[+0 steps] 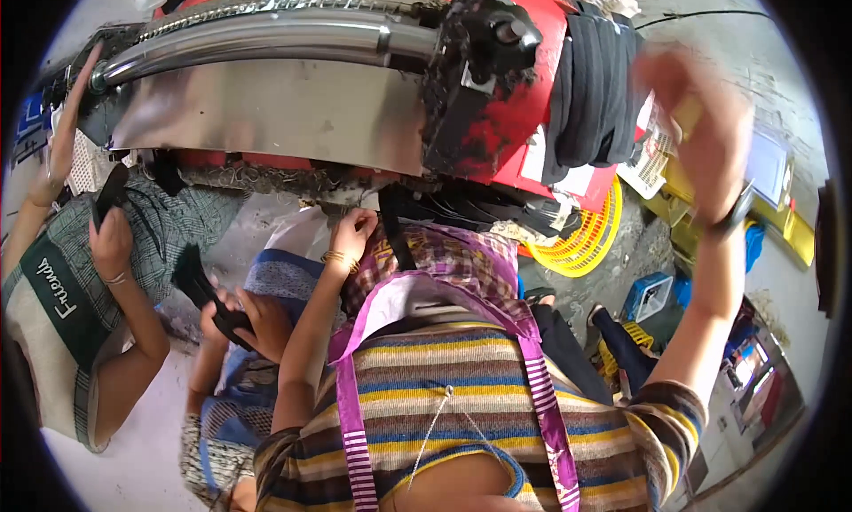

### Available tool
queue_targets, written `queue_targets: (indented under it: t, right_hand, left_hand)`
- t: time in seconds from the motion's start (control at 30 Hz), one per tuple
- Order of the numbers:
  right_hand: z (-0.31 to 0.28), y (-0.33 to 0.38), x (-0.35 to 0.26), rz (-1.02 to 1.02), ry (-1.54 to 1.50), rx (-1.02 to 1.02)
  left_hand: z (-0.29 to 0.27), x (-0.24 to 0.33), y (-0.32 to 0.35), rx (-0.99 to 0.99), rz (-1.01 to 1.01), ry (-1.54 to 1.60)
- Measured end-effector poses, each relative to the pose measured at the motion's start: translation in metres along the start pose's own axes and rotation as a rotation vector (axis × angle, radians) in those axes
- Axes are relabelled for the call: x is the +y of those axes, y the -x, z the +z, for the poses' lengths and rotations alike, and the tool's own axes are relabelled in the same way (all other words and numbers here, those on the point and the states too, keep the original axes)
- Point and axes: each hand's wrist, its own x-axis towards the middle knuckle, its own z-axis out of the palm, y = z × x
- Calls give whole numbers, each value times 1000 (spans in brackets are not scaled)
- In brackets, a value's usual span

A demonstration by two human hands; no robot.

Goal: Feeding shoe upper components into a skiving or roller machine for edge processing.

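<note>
My left hand (355, 234) is low at the front edge of the machine, above my purple patterned apron (448, 250). Its fingers are curled; whatever they hold is hidden. Close beside it a narrow black strip (392, 224) hangs down over the apron. Raised on the right, my right hand (701, 126) is smeared by motion, and its fingers are unclear. It is nearest to a stack of folded dark grey fabric pieces (595, 90), which lies on the machine's red end. The machine (284, 104) has a long shiny roller (266, 46) above a metal plate.
Dark fluff coats the machine's end housing (484, 59). A yellow basket (590, 241) stands below the stack. At left, one co-worker's hand (111, 246) holds a dark piece; another person's hands (253, 321) hold a bundle of dark strips (209, 290). A blue crate (648, 296) sits on the floor.
</note>
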Motion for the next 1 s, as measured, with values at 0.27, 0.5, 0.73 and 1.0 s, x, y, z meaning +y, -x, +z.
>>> queue_targets:
  t: [0.27,0.5,0.73,1.0]
  right_hand:
    - [204,189,-115,356,-78,-492]
    - [254,177,-131,513,133,-515]
    - [278,188,-133,443,155,-517]
    - [229,175,-98,289,-634,-480]
  left_hand:
    - [28,-35,-32,-126,-227,287]
    - [53,-20,-39,-84,3,28]
    - [38,-15,-34,-72,90,-113]
    - [-42,92,5,-449,-72,-245]
